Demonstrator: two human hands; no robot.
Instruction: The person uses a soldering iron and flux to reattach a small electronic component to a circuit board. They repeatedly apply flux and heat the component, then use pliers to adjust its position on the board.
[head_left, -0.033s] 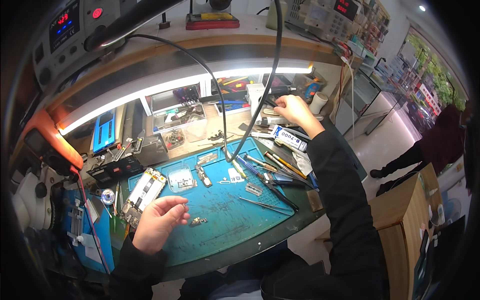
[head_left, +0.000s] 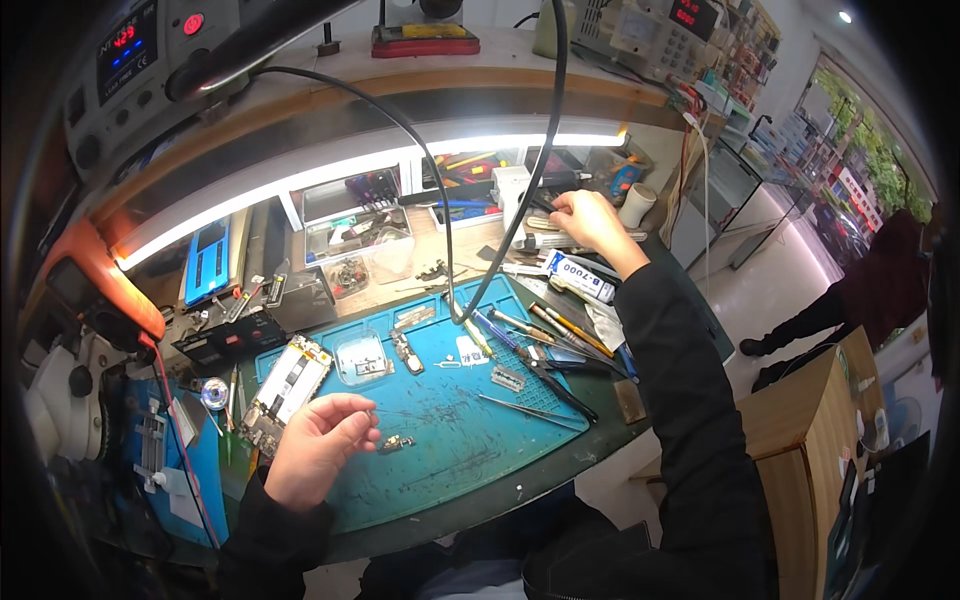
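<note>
- Landmark for my notes: the blue mat (head_left: pixel 450 470) on the bench.
- Left hand (head_left: pixel 316 452): over the mat's left part, thumb and forefinger bent toward each other. I cannot tell whether the tips meet or pinch something tiny.
- Phone (head_left: pixel 295 375), opened: at the mat's left edge, just beside the left hand, which hides its lower end from me.
- Small circuit piece (head_left: pixel 397 443): on the mat, just right of the left hand's fingers.
- Clear box (head_left: pixel 360 350): on the mat, right of the phone.
- Right hand (head_left: pixel 598 228): beyond the mat's far right corner, fingers curled downward among small tools. I cannot tell whether they grip anything.
- White-and-blue package (head_left: pixel 582 277): past the same corner, below the right hand in my view.
- Tweezers (head_left: pixel 530 411): on the mat's right part, near the pliers (head_left: pixel 562 390).
- Black cable (head_left: pixel 553 110): its loop hangs in front of the mat's far edge.
</note>
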